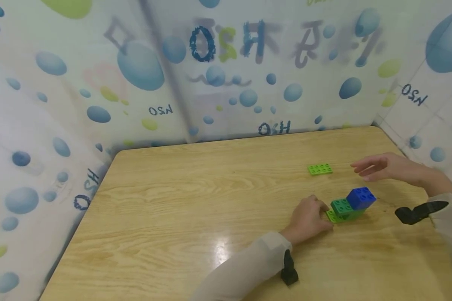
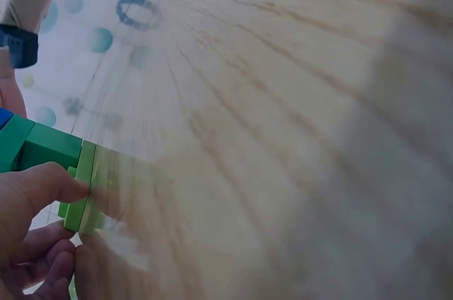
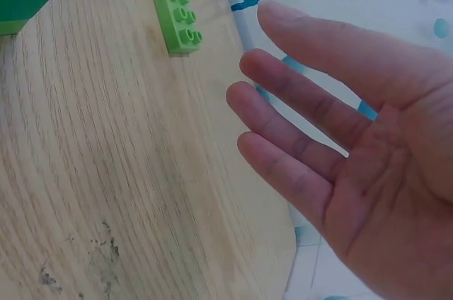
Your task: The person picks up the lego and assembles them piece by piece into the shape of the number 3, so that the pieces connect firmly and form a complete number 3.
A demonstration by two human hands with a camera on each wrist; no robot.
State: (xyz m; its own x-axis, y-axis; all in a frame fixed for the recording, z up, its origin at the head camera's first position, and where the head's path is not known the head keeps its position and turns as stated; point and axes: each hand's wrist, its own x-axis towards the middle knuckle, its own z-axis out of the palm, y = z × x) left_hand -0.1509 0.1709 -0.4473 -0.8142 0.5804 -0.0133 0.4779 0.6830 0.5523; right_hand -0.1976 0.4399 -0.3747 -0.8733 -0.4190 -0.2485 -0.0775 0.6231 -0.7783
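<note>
A small stack of toy building bricks stands on the right side of the table. Its base is a thin lime-green brick (image 1: pixel 332 216), with a darker green brick (image 1: pixel 342 206) over it and a blue brick (image 1: pixel 361 198) on top at the right. My left hand (image 1: pixel 309 219) pinches the lime-green base by its left end; the left wrist view shows thumb and fingers on this brick (image 2: pixel 83 187). Beyond the stack, my right hand (image 1: pixel 391 167) is raised over the table, its fingers (image 3: pixel 283 95) relaxed and holding nothing. A loose flat lime-green brick (image 1: pixel 320 169) lies to its left, studs up.
The wooden table (image 1: pixel 181 200) carries the bricks and reaches back to a wall (image 1: pixel 226 100) with a blue and green drop pattern. A second patterned wall (image 1: pixel 429 117) runs close along the right edge. Dark smudges (image 3: pixel 106 250) mark the tabletop near my right hand.
</note>
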